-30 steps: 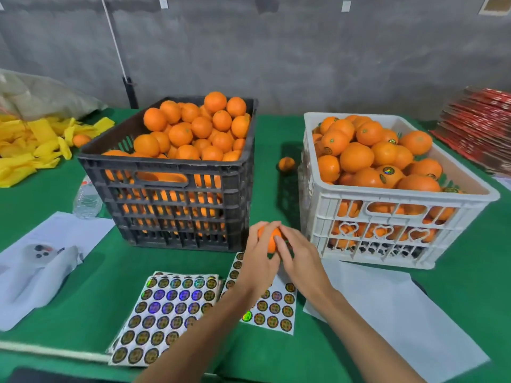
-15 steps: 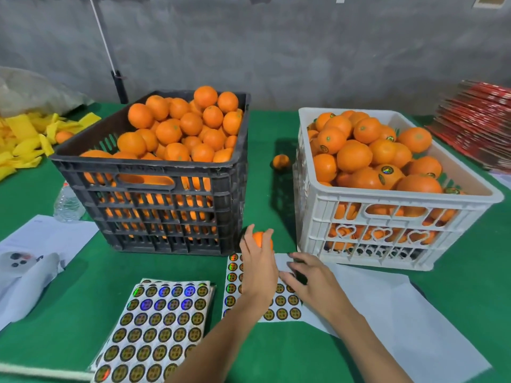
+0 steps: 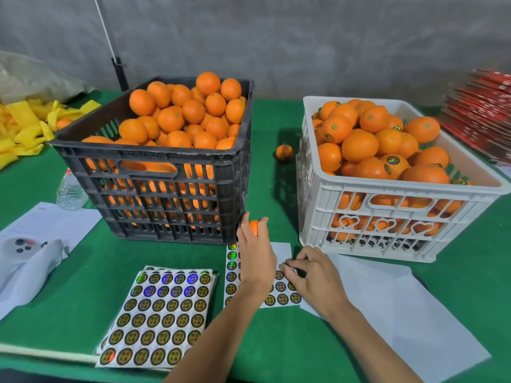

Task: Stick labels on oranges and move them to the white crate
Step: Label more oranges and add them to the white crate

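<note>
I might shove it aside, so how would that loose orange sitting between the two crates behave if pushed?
The small loose orange looks round, so it would probably roll across the green cloth. It seems light and firm. The white plastic crate beside it would likely stop it.

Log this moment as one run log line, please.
left hand: holds orange | right hand: picking label off sheet | white crate: waiting

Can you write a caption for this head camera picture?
Left hand holds an orange while right hand picks a label off the sticker sheet.

Head view, forward-down over table [image 3: 262, 128], hands near bottom.
</note>
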Demonstrator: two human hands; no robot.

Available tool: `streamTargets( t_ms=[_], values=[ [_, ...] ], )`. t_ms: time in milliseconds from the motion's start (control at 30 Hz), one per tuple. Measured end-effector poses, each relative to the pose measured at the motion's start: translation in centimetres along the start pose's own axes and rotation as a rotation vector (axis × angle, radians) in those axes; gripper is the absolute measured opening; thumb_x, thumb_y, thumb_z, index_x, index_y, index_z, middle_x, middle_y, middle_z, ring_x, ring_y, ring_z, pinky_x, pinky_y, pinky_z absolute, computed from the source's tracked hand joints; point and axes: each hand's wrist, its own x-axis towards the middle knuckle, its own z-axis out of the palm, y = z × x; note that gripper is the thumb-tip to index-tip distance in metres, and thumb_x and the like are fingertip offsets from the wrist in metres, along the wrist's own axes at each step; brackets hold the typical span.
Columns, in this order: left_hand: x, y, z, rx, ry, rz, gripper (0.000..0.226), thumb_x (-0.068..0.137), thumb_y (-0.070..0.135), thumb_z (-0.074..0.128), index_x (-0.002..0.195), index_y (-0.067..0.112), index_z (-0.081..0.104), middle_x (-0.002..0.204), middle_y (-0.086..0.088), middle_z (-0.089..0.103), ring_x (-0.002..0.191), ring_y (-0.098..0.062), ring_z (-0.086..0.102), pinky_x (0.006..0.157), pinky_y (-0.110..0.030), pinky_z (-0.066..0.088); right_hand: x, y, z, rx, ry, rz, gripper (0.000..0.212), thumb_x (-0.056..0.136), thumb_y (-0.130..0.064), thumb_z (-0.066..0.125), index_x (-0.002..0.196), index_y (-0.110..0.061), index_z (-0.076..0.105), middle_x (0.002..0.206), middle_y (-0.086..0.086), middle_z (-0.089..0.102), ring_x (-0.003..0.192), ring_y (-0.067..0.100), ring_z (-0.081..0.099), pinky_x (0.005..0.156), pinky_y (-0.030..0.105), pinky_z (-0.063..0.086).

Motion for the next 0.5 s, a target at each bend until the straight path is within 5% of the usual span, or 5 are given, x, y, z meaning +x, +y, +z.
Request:
streamTargets(
  t_ms=[267, 367, 500],
  values=[
    [-0.2, 0.0, -1.1, -0.118, -0.032, 0.008, 0.061, 0.097, 0.001, 0.059, 0.148, 0.023, 0.035, 0.161, -0.007, 0.01, 0.146, -0.025, 0.016, 0.106, -0.041, 0.046, 0.8, -0.9, 0.3, 0.302, -0.038, 0.313, 0.021, 0.092, -0.027, 0.068, 0.074, -0.033, 0.076, 0.085, -0.012, 0.059, 0.078, 0.006, 0.058, 0.071, 0.027, 0.05],
    [-0.1, 0.3, -2.0, -0.286, 0.006, -0.035, 0.061, 0.101, 0.013, 0.057, 0.154, 0.018, 0.027, 0.155, -0.005, 0.024, 0.142, -0.022, 0.025, 0.112, -0.042, 0.038, 2.6, -2.4, -0.6, 0.169, 0.153, 0.251, 0.02, 0.099, -0.027, 0.061, 0.083, -0.031, 0.072, 0.086, -0.012, 0.05, 0.07, 0.006, 0.054, 0.06, 0.026, 0.043],
    [0.5, 1.4, -3.9, -0.52, 0.065, -0.076, 0.069, 0.099, 0.019, 0.063, 0.156, 0.021, 0.023, 0.151, -0.004, 0.031, 0.138, -0.02, 0.037, 0.112, -0.041, 0.04, 6.2, -5.6, -2.7, -0.036, 0.376, 0.046, 0.011, 0.098, -0.018, 0.065, 0.101, -0.012, 0.074, 0.097, 0.0, 0.056, 0.069, 0.018, 0.058, 0.052, 0.035, 0.052]
  ],
)
